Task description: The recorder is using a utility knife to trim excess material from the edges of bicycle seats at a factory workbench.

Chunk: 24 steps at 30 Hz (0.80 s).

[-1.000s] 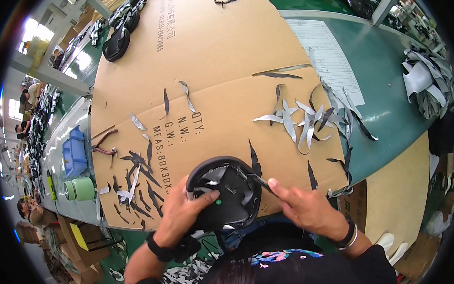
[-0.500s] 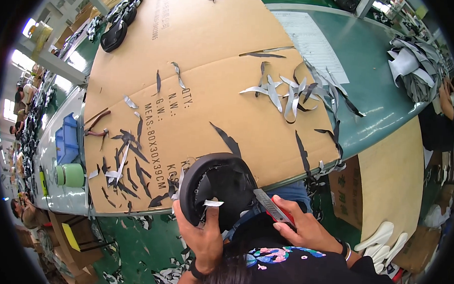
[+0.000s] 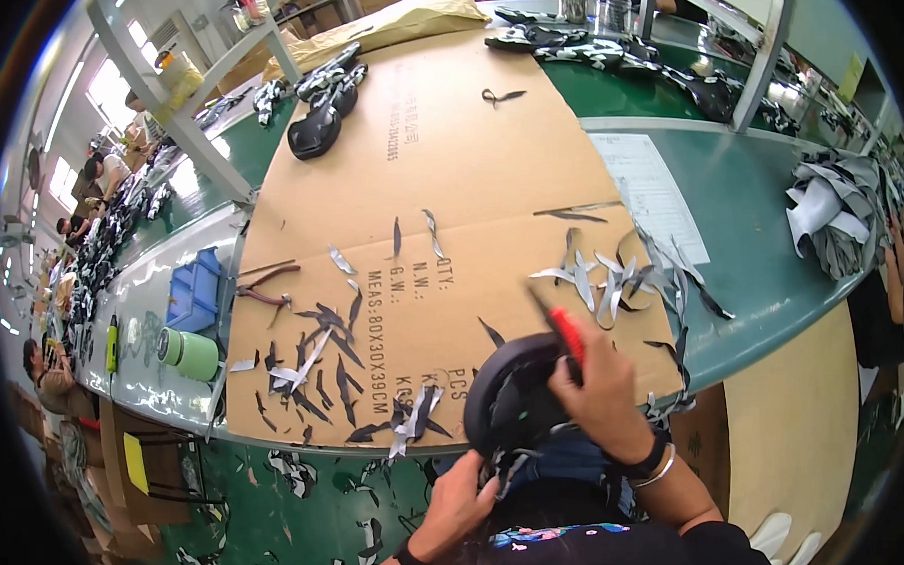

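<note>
My left hand (image 3: 456, 507) grips the lower edge of a black, hollow oval piece (image 3: 488, 398) with a thick, rounded rim, held over the table's near edge. Its exact kind I cannot make out. Loose strips hang at its bottom, beside my fingers. A red utility knife (image 3: 568, 336) is closed in my right hand (image 3: 602, 392), just above the piece's right side, its blade pointing up and away. Dark and pale trimmed strips (image 3: 344, 373) lie scattered on the cardboard sheet (image 3: 456, 173) to the left, and a tangle of strips (image 3: 611, 283) lies to the right.
Pliers (image 3: 268, 284), a blue tray (image 3: 194, 291) and a green lidded cup (image 3: 191, 354) are on the left. Black shaped pieces (image 3: 315, 133) lie at the far left. A paper sheet (image 3: 649, 190) and stacked grey pieces (image 3: 833, 211) lie right. Scraps litter the floor.
My view has tilted up. My right hand has lifted the knife off the piece's right edge, its blade now pointing up. My left hand has shifted to the piece's lower edge; more strips lie at the cardboard's near edge.
</note>
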{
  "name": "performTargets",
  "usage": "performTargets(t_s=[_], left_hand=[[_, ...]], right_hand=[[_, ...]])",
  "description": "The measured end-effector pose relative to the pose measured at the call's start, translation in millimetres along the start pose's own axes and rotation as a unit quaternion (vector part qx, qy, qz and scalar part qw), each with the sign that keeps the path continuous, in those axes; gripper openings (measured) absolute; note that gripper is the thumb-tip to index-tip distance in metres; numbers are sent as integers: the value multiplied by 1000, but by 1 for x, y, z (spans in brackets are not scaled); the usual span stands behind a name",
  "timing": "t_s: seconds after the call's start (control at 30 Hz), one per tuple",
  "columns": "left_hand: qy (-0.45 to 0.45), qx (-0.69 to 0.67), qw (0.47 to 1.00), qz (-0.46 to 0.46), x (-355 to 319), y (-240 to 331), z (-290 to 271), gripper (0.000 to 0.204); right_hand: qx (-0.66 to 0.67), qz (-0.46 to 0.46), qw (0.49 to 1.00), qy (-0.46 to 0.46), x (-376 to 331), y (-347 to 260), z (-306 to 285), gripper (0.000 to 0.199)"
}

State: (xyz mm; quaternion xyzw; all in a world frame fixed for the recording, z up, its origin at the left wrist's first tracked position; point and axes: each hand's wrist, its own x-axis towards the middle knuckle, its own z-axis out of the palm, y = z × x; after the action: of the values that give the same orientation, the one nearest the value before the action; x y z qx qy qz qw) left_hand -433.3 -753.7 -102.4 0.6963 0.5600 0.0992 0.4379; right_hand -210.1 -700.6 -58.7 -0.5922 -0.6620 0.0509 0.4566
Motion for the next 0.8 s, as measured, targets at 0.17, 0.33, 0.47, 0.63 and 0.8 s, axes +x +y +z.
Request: performTargets(t_s=[0.17,0.33,0.47,0.63,0.8], left_hand=[[34,-60,987,143,24,49,-37,38],[-133,-46,966,217,69,87,-99,37],[-13,0,978,210,137,54,-172,28],[246,-402,878,81,292,16,-318,15],[456,-266,800,285,347,61,-310,23]], right_hand=[[-73,108,979,158,41,34,-22,50],[-267,141,905,300,62,99,-82,47],[-256,146,892,343,59,150,-144,41],[104,358,907,194,85,56,-64,38],[265,408,870,81,69,59,-44,48]])
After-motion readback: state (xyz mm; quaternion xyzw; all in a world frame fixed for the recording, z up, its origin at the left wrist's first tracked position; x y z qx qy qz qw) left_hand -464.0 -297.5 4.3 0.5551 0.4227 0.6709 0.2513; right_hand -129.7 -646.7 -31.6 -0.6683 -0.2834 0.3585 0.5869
